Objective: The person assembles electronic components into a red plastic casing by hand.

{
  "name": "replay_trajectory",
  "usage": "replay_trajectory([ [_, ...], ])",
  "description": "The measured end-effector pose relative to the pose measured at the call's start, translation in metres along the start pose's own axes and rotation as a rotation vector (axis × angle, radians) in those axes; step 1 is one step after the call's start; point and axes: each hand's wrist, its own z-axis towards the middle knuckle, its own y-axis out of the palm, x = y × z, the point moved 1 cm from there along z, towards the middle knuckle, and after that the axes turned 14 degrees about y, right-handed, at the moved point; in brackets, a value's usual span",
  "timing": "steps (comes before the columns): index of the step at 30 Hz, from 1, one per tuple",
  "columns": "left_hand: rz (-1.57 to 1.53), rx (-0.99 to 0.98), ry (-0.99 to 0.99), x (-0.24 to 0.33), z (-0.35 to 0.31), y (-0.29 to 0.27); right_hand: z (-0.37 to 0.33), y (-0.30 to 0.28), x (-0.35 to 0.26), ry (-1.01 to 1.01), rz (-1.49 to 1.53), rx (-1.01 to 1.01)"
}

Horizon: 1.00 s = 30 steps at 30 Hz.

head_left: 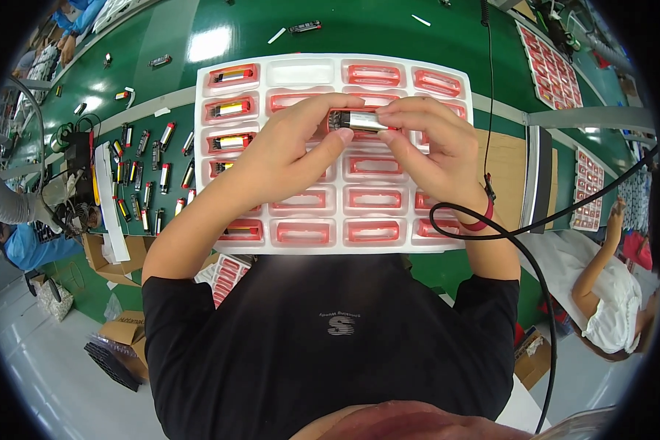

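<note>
silver-and-black assembly (pixel 361 120) pinched between 2 hands

the left hand (pixel 293 139) has its thumb and index finger drawn in around the black end, while the right hand (pixel 441 150) closes its fingers (pixel 412 121) on the silver end, leaving little gap. the assembly sits between them, above the middle of a white tray (pixel 299 72). red shows along its edge; whether it already lies in a shell, i cannot tell.

the step in hand looks like seating it in a red shell. the next move probably calls for lining up both ends, then pressing evenly without pinching wires.

around the hands, red shells (pixel 374 198) fill many pockets; at least 4 in the left column hold yellow-marked assemblies (pixel 229 108). beyond, on the green worktop (pixel 381 37), loose assemblies (pixel 165 178) lie to the left.
</note>
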Motion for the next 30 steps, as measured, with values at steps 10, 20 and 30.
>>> replay_trajectory([
  [10,0.132,-0.263,-0.063,0.015,0.003,-0.017,0.0,0.002,0.015,0.181,0.342,-0.127],
  [20,0.044,-0.096,0.064,0.0,-0.005,-0.005,-0.008,0.001,0.007,0.169,0.215,-0.215],
  [30,-0.063,-0.126,-0.036,0.003,-0.003,-0.008,-0.02,0.013,0.018,0.254,0.45,-0.176],
])
